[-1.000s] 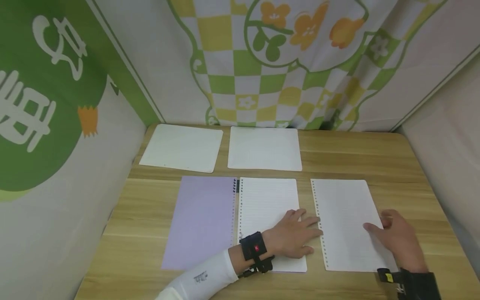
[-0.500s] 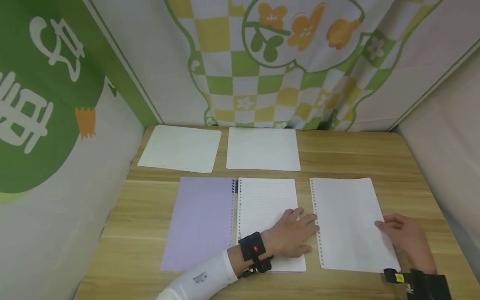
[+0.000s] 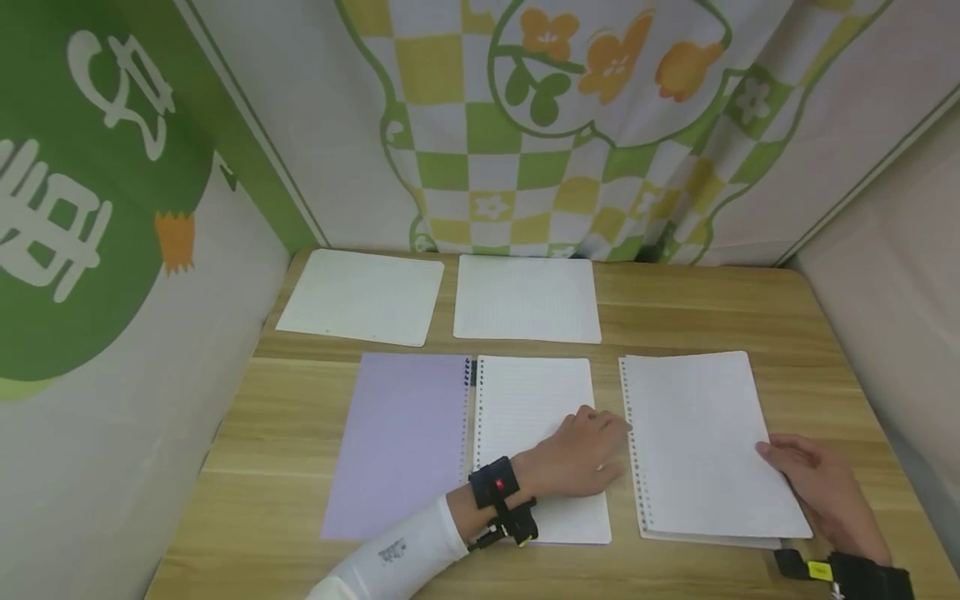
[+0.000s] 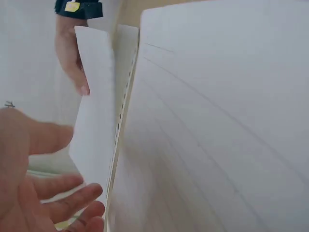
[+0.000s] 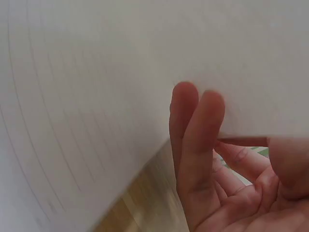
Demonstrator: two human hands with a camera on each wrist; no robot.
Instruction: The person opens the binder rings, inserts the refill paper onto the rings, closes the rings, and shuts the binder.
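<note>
My right hand (image 3: pixel 821 487) pinches the right edge of a white loose-leaf sheet (image 3: pixel 693 433), thumb on top and fingers beneath. This sheet is raised on that side. Below it lies another punched sheet (image 3: pixel 712 542), showing as a strip at the bottom edge; the right wrist view shows ruled lines on the lower paper (image 5: pixel 63 111). My left hand (image 3: pixel 577 454) hovers over the right part of a lined, punched page stack (image 3: pixel 525 400), fingers loosely extended toward the sheet's holes and holding nothing. To the left lies a lilac cover (image 3: pixel 405 442) with holes along its right edge.
Two white sheets lie at the back of the wooden table (image 3: pixel 712 308): a blank-looking one (image 3: pixel 360 296) at left and a lined one (image 3: pixel 527 298) beside it. A small black piece (image 3: pixel 474 372) sits between cover and pages. A patterned curtain (image 3: pixel 525 167) hangs behind.
My right hand has moved right and lifted the sheet's right side, baring the one below. My left hand, earlier spread with fingertips at the sheet's holed edge, has drawn up and slightly back.
</note>
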